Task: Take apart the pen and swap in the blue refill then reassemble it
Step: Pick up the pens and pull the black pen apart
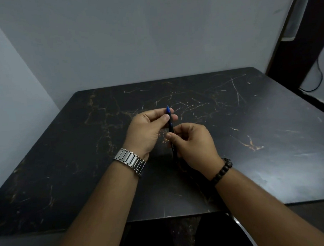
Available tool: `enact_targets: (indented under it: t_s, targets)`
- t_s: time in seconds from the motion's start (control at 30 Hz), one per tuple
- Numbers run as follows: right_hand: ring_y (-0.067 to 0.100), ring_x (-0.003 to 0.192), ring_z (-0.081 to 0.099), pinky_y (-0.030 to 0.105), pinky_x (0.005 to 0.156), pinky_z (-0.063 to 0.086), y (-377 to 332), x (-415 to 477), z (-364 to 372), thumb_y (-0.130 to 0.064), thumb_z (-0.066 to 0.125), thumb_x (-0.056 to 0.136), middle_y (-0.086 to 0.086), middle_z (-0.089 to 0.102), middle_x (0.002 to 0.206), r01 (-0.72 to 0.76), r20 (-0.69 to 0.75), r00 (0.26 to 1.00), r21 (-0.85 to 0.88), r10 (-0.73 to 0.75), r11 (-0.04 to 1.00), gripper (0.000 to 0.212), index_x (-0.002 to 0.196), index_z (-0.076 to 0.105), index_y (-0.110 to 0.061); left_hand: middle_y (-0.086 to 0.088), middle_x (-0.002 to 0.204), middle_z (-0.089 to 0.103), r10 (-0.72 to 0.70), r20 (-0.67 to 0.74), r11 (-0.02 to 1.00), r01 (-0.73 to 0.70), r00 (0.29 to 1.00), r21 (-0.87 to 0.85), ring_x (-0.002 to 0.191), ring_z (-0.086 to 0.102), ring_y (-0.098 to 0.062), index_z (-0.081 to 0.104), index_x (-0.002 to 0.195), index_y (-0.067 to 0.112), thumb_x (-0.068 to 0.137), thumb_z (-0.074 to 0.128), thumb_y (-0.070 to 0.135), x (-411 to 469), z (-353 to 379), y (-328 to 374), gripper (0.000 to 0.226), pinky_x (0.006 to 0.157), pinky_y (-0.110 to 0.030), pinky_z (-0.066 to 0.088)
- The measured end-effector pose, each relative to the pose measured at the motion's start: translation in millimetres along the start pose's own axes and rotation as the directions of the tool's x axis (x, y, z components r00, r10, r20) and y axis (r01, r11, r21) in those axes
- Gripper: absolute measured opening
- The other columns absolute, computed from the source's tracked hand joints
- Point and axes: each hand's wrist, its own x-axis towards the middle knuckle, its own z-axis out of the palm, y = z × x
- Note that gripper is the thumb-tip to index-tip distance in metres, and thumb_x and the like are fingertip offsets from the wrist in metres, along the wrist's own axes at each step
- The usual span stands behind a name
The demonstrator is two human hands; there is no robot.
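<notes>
Both hands meet above the counter (231,119) — right hand (193,140) steadying the pen (171,128), left hand (148,127) pinching its blue tip (168,109) — apparently to twist it.

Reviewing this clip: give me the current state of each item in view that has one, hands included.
pen: held above the table by both hands, roughly upright, blue tip pointing away.
blue tip: on the pen's far end, pinched by the left fingers.
left hand: shut on the pen's tip end.
right hand: shut on the pen's barrel.
table: dark, scratched.
</notes>
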Motion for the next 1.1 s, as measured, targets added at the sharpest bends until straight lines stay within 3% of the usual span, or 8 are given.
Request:
enact_targets:
  t_s: [0.2, 0.37, 0.43, 0.53, 0.83, 0.9, 1.03, 1.1]
  targets:
    - [-0.002, 0.057, 0.065, 0.016, 0.055, 0.05, 1, 1, 1, -0.027, 0.073, 0.089, 0.0, 0.075, 0.078, -0.004, -0.007, 1.0, -0.015, 0.004, 1.0, 0.004, 0.088, 0.07, -0.025, 0.0, 0.095, 0.075, -0.017, -0.102, 0.997, 0.009, 0.995, -0.08, 0.083, 0.07, -0.006, 0.075, 0.101, 0.013, 0.078, 0.082, 0.013, 3, 4, -3, 0.025, 0.068, -0.015, 0.054]
    - [0.001, 0.053, 0.062, 0.019, 0.053, 0.049, 3, 2, 1, -0.026, 0.076, 0.087, 0.003, 0.075, 0.076, 0.016, -0.056, 0.998, -0.005, -0.016, 1.0, 0.008, 0.082, 0.07, -0.023, -0.001, 0.112, 0.077, -0.052, 0.069, 0.997, 0.055, 0.996, -0.046, 0.108, 0.07, -0.014, 0.072, 0.117, 0.019, 0.099, 0.058, 0.027, 3, 2, -4, 0.024, 0.087, -0.027, 0.053]
    - [0.005, 0.058, 0.064, 0.02, 0.055, 0.05, 2, 2, 0, -0.027, 0.075, 0.088, 0.004, 0.075, 0.078, 0.006, -0.05, 0.999, -0.009, -0.007, 1.0, 0.007, 0.085, 0.071, -0.023, -0.004, 0.11, 0.079, -0.061, 0.107, 0.995, 0.069, 0.992, -0.073, 0.105, 0.073, -0.014, 0.071, 0.119, 0.014, 0.104, 0.047, 0.019, 0, 1, -2, 0.029, 0.075, -0.016, 0.054]
    - [0.006, 0.061, 0.066, 0.019, 0.055, 0.051, 1, 2, 0, -0.027, 0.075, 0.088, 0.003, 0.075, 0.08, 0.003, -0.048, 0.999, -0.006, -0.003, 1.0, 0.006, 0.086, 0.069, -0.024, -0.003, 0.102, 0.08, -0.028, 0.052, 0.999, 0.029, 0.998, -0.023, 0.089, 0.074, -0.003, 0.073, 0.115, 0.012, 0.102, 0.052, 0.011, -2, 2, 1, 0.025, 0.058, -0.005, 0.047]
    - [0.007, 0.064, 0.068, 0.021, 0.059, 0.054, 1, 0, 2, -0.03, 0.078, 0.084, 0.0, 0.073, 0.078, 0.006, -0.051, 0.999, -0.051, -0.009, 0.999, 0.011, 0.084, 0.068, -0.027, 0.002, 0.089, 0.073, -0.004, -0.113, 0.996, -0.007, 0.994, -0.091, 0.06, 0.065, 0.007, 0.073, 0.108, 0.006, 0.08, 0.08, 0.01, 2, 6, 2, 0.029, 0.052, -0.007, 0.047]
    - [0.007, 0.064, 0.067, 0.021, 0.059, 0.054, 1, 0, 2, -0.03, 0.078, 0.084, 0.0, 0.073, 0.078, 0.004, -0.05, 0.999, -0.046, -0.006, 0.999, 0.011, 0.085, 0.068, -0.026, 0.004, 0.087, 0.074, -0.018, -0.119, 0.994, 0.005, 0.993, -0.106, 0.063, 0.066, 0.005, 0.076, 0.101, 0.012, 0.08, 0.081, 0.014, 3, 5, 2, 0.022, 0.057, -0.011, 0.049]
    - [0.007, 0.068, 0.069, 0.023, 0.062, 0.057, -1, -2, 1, -0.031, 0.079, 0.083, -0.001, 0.073, 0.079, -0.004, -0.028, 1.0, -0.053, 0.002, 0.999, 0.012, 0.086, 0.068, -0.027, 0.007, 0.078, 0.074, -0.069, -0.159, 0.981, 0.037, 0.985, -0.193, 0.074, 0.065, -0.011, 0.077, 0.09, 0.024, 0.081, 0.08, 0.025, 3, 4, 3, 0.009, 0.076, -0.038, 0.053]
    - [0.007, 0.066, 0.068, 0.024, 0.062, 0.057, -1, -2, 2, -0.031, 0.079, 0.083, -0.001, 0.073, 0.078, -0.014, -0.026, 1.0, -0.052, 0.013, 0.999, 0.012, 0.085, 0.068, -0.028, 0.008, 0.074, 0.073, -0.078, -0.188, 0.972, 0.033, 0.979, -0.232, 0.073, 0.066, -0.01, 0.076, 0.088, 0.024, 0.083, 0.079, 0.025, 5, 3, 7, 0.006, 0.078, -0.04, 0.053]
